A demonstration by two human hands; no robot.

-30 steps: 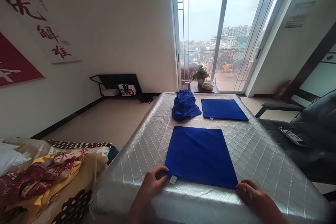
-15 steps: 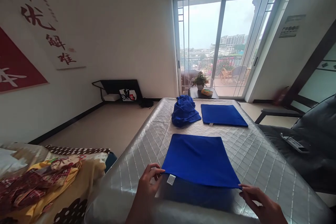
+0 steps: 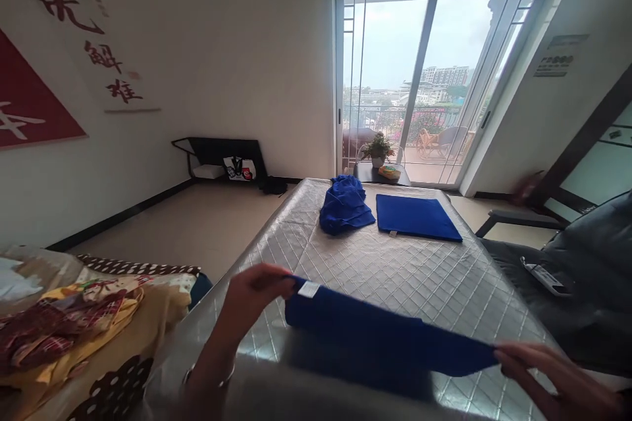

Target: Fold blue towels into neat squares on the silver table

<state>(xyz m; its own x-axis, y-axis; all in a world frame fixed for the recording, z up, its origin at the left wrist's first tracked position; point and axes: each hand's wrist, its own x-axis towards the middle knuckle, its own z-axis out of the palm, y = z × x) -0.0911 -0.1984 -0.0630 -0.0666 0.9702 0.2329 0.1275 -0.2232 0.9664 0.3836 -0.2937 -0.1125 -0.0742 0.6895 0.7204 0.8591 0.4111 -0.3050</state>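
Note:
A blue cloth [image 3: 365, 325] with a white label [image 3: 309, 289] is stretched between my hands, raised off the quilted silver surface and hanging down from its upper edge. My left hand [image 3: 259, 289] pinches one corner beside the label. At the opposite corner my right hand [image 3: 548, 365] grips the edge between thumb and fingers. Farther back lies a flat, squared blue cloth [image 3: 419, 217], with a small label at its near edge. Left of it sits a crumpled heap of blue cloth [image 3: 345, 206].
The quilted silver mattress [image 3: 296, 230] fills the middle. Bedding and clothes [image 3: 74, 322] lie piled at left. A black armchair [image 3: 582, 276] with a power strip [image 3: 546, 275] on it stands right. A potted plant [image 3: 378, 148] stands on a small table before the sliding door [image 3: 385, 66].
Both hands have lifted the near edge of the blue cloth off the mattress and moved apart. The cloth, flat before, now hangs. The view has shifted slightly.

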